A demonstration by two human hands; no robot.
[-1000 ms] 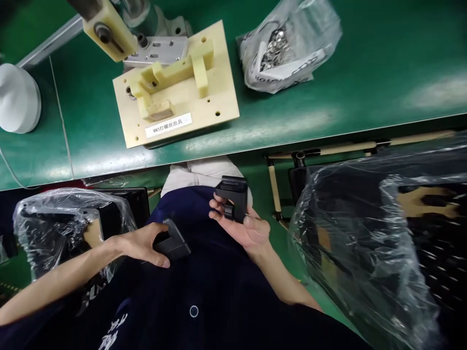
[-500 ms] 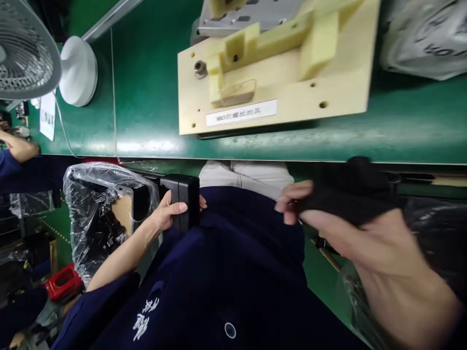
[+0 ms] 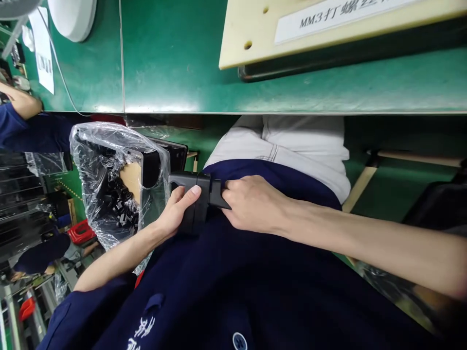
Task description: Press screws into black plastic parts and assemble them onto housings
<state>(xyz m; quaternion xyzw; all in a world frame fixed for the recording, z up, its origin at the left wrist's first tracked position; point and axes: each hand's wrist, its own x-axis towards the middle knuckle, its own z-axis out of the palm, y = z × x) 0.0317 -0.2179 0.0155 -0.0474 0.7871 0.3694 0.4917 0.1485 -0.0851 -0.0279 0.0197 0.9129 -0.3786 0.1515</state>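
Note:
My left hand (image 3: 175,210) is wrapped round a black box-shaped plastic part (image 3: 193,214) in front of my waist, thumb on its upper face. Closed in a fist, my right hand (image 3: 257,204) grips a smaller black piece (image 3: 218,195). The piece meets the right side of the box-shaped part; whether they are joined I cannot tell. My right fingers hide much of the smaller piece. Just beyond my left hand is a plastic-lined bin (image 3: 155,170) with small black parts (image 3: 118,194) inside.
A green workbench (image 3: 175,63) runs across the top, bearing a cream jig plate (image 3: 251,29) with a printed label. A white round base (image 3: 75,17) and a cable (image 3: 60,73) are at upper left. Another person's arm (image 3: 24,102) shows at far left.
My right hand has come leftward from the right side, bringing a black piece against the box-shaped part. The view has tilted down, so the jig plate sits higher and further right.

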